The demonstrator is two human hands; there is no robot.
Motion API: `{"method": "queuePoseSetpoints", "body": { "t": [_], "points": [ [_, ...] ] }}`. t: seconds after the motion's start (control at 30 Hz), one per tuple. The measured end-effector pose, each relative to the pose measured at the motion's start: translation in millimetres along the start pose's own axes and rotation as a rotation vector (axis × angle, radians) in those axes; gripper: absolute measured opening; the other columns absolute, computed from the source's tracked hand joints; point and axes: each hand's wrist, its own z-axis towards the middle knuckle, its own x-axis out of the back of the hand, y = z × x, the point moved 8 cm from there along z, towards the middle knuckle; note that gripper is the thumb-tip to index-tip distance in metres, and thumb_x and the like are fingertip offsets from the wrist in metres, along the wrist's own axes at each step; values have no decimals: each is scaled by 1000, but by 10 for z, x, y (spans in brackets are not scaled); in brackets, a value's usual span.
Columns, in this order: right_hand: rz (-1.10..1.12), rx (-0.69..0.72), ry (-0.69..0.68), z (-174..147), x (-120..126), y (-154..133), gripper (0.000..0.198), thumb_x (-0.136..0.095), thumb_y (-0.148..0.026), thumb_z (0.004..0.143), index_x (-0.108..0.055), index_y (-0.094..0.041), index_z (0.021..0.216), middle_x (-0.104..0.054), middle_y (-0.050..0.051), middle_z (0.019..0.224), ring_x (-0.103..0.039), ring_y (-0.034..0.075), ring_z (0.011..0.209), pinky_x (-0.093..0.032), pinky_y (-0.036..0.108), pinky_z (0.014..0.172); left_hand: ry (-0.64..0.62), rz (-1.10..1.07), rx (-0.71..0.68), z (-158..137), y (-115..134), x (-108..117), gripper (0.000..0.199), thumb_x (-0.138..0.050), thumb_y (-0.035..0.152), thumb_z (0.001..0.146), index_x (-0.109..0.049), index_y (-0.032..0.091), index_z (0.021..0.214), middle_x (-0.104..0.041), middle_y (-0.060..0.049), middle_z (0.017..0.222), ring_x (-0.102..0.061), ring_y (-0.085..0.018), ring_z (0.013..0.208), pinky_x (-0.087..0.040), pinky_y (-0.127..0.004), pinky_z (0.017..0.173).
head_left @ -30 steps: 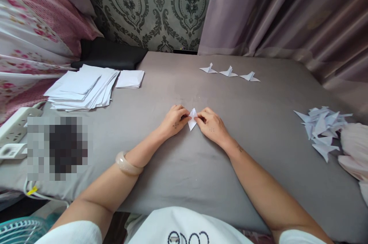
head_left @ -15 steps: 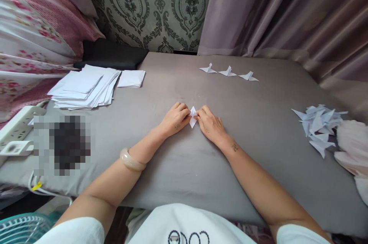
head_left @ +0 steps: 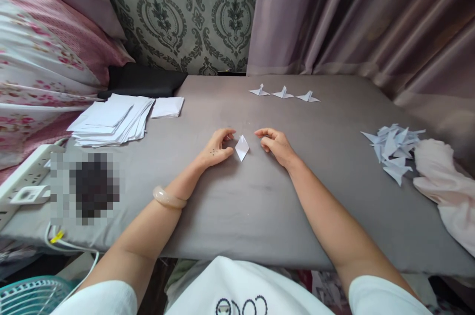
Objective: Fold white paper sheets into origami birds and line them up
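A small white piece of folded paper (head_left: 242, 149), shaped like a diamond, lies on the grey cloth between my hands. Close to its left edge is my left hand (head_left: 218, 149), thumb and fingers apart, holding nothing. My right hand (head_left: 277, 146) hovers a little to the right of the paper. Its index finger stretches out and its thumb stands apart from it, with nothing between them; the other fingers curl partly out of sight.
Three folded paper birds (head_left: 283, 92) stand in a row at the back. A heap of folded paper pieces (head_left: 394, 147) lies right, beside a pale pink cloth (head_left: 434, 171). Stacked white paper (head_left: 111, 119) and a smaller stack (head_left: 167, 107) are left. A power strip (head_left: 27, 171) lies at the left edge.
Both hands have let go of the folded paper and moved apart, their fingers opening. The paper now rests alone as a plain diamond. The view has shifted slightly.
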Motion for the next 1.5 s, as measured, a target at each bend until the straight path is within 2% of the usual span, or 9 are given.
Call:
{"method": "queuePoseSetpoints", "body": {
  "t": [0.17,0.37,0.53,0.6,0.7,0.9,1.13,1.5],
  "points": [
    [19,30,1,9,-28,16,33,-49,-19,58,-65,-19,86,-61,-1,70,-43,8,51,-37,23,49,77,-128,43,5,-63,77,54,-49,14,61,-57,14,114,-61,-8,108,-54,-19,98,-44,-32,87],
    [-20,84,-2,-19,-42,-9,32,-49,-20,60,-66,-18,87,-60,-2,71,-43,7,52,-37,23,53,-33,-68,-20,21,132,-60,44,-60,26,69,-59,16,111,-61,-7,103,-55,-18,98,-43,-31,87],
    [-49,125,3,-17,-54,7,33,-48,-22,60,-66,-17,88,-64,1,81,-47,8,56,-39,23,55,-86,-42,-17,127,165,-219,39,-67,33,70,-61,16,105,-55,0,81,-52,-11,70,-45,-24,67],
    [-63,136,7,-6,-55,22,33,-49,-22,60,-66,-18,88,-65,1,81,-49,9,58,-40,23,55,-83,-38,-20,171,139,-243,36,-68,34,70,-62,16,100,-52,2,76,-49,-10,65,-43,-23,62],
    [-68,154,9,4,-66,18,31,-50,-23,59,-64,-18,87,-65,2,82,-52,10,62,-42,23,57,-65,-59,-25,196,85,-242,33,-69,35,70,-61,16,96,-52,2,75,-48,-11,65,-43,-23,60],
    [-103,157,-3,-22,-144,-42,20,-52,-26,62,-61,-19,79,-65,2,80,-57,13,69,-44,24,59,2,-116,-67,132,46,-169,25,-68,35,72,-57,17,86,-58,-1,81,-54,-13,73,-47,-26,69],
    [-163,213,11,-72,-193,-112,17,-52,-25,65,-64,-19,76,-65,1,75,-56,13,68,-45,26,65,23,-56,-76,103,146,-147,14,-61,32,78,-58,18,76,-61,0,74,-52,-12,65,-43,-24,62],
    [-234,256,13,-99,-222,-88,15,-55,-25,69,-66,-19,77,-65,1,73,-57,14,67,-44,27,64,29,-88,-71,114,134,-154,11,-61,29,79,-61,17,77,-62,0,71,-53,-11,63,-42,-23,60]
  ]
}}
